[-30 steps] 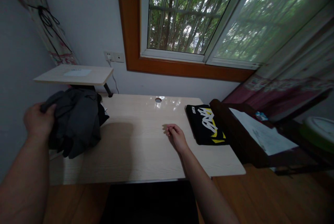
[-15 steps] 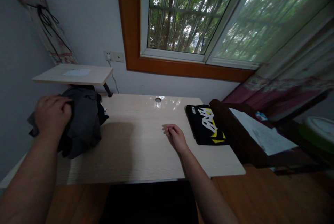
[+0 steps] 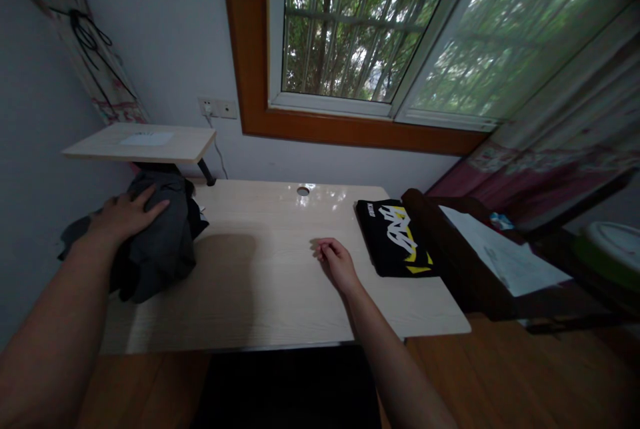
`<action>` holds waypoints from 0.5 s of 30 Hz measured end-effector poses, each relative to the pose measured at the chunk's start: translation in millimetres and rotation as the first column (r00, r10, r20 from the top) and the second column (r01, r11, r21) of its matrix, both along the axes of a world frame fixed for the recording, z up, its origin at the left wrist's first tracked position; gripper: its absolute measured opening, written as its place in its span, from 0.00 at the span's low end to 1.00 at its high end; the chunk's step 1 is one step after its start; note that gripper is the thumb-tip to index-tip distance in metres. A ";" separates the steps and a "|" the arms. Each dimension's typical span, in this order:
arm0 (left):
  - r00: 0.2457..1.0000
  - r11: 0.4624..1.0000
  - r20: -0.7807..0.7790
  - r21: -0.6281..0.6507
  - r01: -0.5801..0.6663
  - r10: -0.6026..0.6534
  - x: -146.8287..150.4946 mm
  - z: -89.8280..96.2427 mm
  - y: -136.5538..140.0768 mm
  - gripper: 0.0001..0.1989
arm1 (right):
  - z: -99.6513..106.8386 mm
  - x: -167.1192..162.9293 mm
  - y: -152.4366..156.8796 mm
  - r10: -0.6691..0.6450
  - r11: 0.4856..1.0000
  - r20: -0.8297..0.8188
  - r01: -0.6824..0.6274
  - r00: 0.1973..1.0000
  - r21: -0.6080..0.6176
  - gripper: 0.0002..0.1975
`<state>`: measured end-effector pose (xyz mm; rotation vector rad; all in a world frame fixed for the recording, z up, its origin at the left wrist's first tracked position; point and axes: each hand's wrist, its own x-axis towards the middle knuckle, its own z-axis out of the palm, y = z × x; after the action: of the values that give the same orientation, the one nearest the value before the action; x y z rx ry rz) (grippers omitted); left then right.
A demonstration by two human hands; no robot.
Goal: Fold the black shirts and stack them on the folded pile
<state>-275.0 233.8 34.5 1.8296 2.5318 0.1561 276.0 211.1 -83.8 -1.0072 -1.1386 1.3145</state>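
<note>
My left hand [image 3: 127,215] lies with spread fingers on a heap of dark grey and black clothes [image 3: 167,242] at the left of the pale wooden desk [image 3: 290,295]. The heap is rumpled, and its far end reaches under a small raised shelf. My right hand [image 3: 340,262] rests on the bare desktop with its fingers curled together; whether anything is inside them is hidden. To its right lies a folded black garment [image 3: 400,239] with white lettering and yellow patches, which the hand does not touch.
The raised shelf [image 3: 190,139] with a paper on it stands at the back left. A round cable hole [image 3: 303,191] is in the desktop. On the right, a dark brown piece of furniture [image 3: 450,282] bears a white sheet [image 3: 500,255]. A window is behind the desk.
My left hand has opened from a closed grip on the clothes and moved right, its fingers now spread over the heap. My right hand and the folded garment stay put.
</note>
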 end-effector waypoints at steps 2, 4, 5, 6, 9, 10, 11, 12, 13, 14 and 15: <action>0.997 0.998 -0.079 0.063 -0.005 0.010 14.1 5.6 -5.0 0.42 | -0.7 -0.6 -0.6 -0.001 1.000 0.034 0.001 0.999 0.015 0.12; 0.976 0.981 -0.210 0.167 0.098 -0.062 29.8 8.7 -8.7 0.35 | -1.6 -1.6 -1.4 -0.005 0.999 0.085 0.002 0.996 0.037 0.12; 0.951 0.963 -0.282 0.196 0.185 -0.125 37.0 8.6 -9.5 0.32 | -1.8 -2.0 -1.8 -0.009 0.999 0.115 0.003 0.993 0.051 0.12; 0.922 0.944 -0.338 0.194 0.265 -0.190 43.1 7.1 -9.6 0.29 | -1.8 -2.5 -2.3 -0.011 0.998 0.148 0.002 0.989 0.066 0.11; 0.852 0.902 -0.375 0.081 0.423 -0.366 53.7 -3.1 -7.0 0.27 | 0.5 -3.3 -4.4 -0.021 0.992 0.266 -0.013 0.964 0.126 0.10; 0.843 0.894 -0.359 0.050 0.445 -0.400 54.5 -7.3 -6.0 0.27 | 2.1 -3.4 -5.2 -0.025 0.988 0.308 -0.024 0.951 0.153 0.10; 0.843 0.890 -0.340 0.035 0.455 -0.418 53.9 -11.1 -5.3 0.27 | 4.0 -3.5 -5.9 -0.029 0.982 0.351 -0.038 0.936 0.182 0.10; 0.849 0.891 -0.319 0.033 0.454 -0.421 52.3 -14.0 -5.0 0.27 | 6.0 -3.5 -6.7 -0.034 0.975 0.391 -0.055 0.920 0.214 0.10; 0.858 0.894 -0.298 0.035 0.447 -0.417 49.9 -15.9 -5.0 0.27 | 8.1 -3.5 -7.4 -0.040 0.967 0.428 -0.072 0.903 0.244 0.11; 0.870 0.900 -0.276 0.037 0.435 -0.409 46.9 -16.4 -5.2 0.28 | 10.0 -3.5 -7.9 -0.046 0.959 0.459 -0.091 0.887 0.270 0.11; 0.881 0.905 -0.248 0.033 0.423 -0.402 43.8 -15.7 -5.5 0.28 | 11.6 -3.6 -8.4 -0.051 0.950 0.487 -0.107 0.872 0.292 0.12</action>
<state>-231.2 228.3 18.7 2.5107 2.2174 0.0422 272.4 202.7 -72.2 -1.1183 -1.6937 0.8736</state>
